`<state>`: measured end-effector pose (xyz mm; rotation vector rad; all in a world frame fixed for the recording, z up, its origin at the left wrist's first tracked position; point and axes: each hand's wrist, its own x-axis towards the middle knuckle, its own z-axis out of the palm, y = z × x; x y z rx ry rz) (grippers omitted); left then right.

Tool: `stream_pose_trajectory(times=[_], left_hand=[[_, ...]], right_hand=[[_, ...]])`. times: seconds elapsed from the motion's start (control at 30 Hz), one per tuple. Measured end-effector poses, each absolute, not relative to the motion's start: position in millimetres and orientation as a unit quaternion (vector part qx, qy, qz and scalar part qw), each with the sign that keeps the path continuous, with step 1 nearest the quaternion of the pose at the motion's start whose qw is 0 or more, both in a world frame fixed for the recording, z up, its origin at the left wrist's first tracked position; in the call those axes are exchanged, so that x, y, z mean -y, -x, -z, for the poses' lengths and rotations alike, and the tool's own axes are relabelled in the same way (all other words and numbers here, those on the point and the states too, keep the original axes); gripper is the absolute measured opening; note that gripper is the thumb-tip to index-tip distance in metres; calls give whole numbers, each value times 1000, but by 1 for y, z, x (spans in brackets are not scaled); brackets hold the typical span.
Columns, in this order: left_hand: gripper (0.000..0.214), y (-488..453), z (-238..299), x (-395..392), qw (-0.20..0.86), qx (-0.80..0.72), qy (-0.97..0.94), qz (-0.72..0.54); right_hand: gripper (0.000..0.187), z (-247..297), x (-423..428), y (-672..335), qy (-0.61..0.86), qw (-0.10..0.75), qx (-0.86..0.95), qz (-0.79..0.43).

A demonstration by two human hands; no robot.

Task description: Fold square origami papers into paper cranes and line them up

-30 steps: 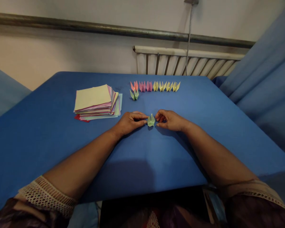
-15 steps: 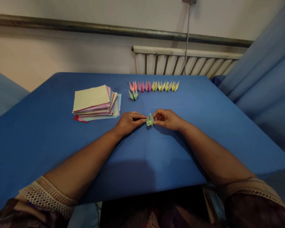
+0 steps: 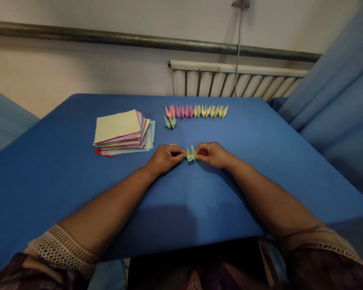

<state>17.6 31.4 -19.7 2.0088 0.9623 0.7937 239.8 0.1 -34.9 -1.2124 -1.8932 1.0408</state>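
Note:
A small folded green paper piece (image 3: 191,154) rests on the blue table (image 3: 63,181) between my hands. My left hand (image 3: 165,158) pinches its left side with closed fingers. My right hand (image 3: 213,154) pinches its right side in the same way. Both forearms lie on the table. Behind the hands stands a row of several finished folded pieces, pink (image 3: 181,111) and yellow (image 3: 211,110), with one green folded piece (image 3: 170,122) just in front of the row's left end.
A stack of coloured square papers (image 3: 121,131) lies at the left rear of the table. A radiator (image 3: 236,82) and a grey pipe (image 3: 109,38) run along the wall behind. Blue fabric (image 3: 335,92) hangs at the right.
Both hands have closed into tighter pinches on the green piece. The view shifted slightly; the table items stay in place.

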Motion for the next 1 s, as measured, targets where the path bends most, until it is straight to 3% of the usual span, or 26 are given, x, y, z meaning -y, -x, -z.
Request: stream_pose_trajectory(times=[0.2, 0.4, 0.67, 1.0], left_hand=[[18, -14, 23, -33, 365, -357, -803, -308], [25, -13, 18, -32, 374, -379, -785, -317], [36, -11, 16, -34, 406, -449, -722, -335], [45, -8, 11, -31, 365, -434, -792, -228]], right_hand=[[25, 31, 0, -242, 454, 330, 699, -442], [13, 32, 0, -239, 450, 345, 702, -430], [22, 37, -3, -238, 461, 353, 688, -435], [8, 38, -2, -236, 451, 382, 693, -412]])
